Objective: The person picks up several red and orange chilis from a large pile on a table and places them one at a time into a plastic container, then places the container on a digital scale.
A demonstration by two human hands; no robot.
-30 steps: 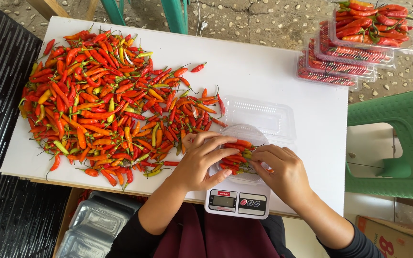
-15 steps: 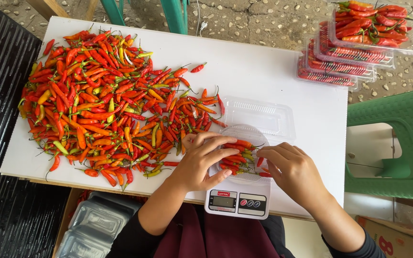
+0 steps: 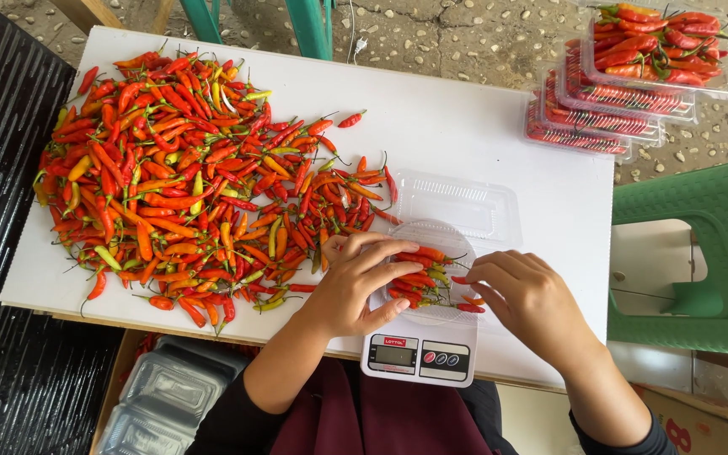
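A small white kitchen scale (image 3: 419,355) stands at the table's near edge with a clear plastic container on it, partly filled with red and orange chillies (image 3: 423,282). My left hand (image 3: 355,282) rests on the container's left side, fingers spread over the chillies. My right hand (image 3: 528,299) is at the container's right side, fingertips touching a chilli at the edge. The container's open lid (image 3: 465,206) lies flat behind it. A large heap of red, orange and green chillies (image 3: 187,177) covers the left of the white table (image 3: 465,126).
Filled clear boxes of chillies (image 3: 634,76) are stacked at the far right corner. A green plastic chair (image 3: 701,253) stands to the right. Empty clear containers (image 3: 162,404) lie under the table on the left. A black ribbed mat (image 3: 2,84) borders the left side.
My right hand has shifted slightly right and down along the container's edge. My left hand stays on the chillies.
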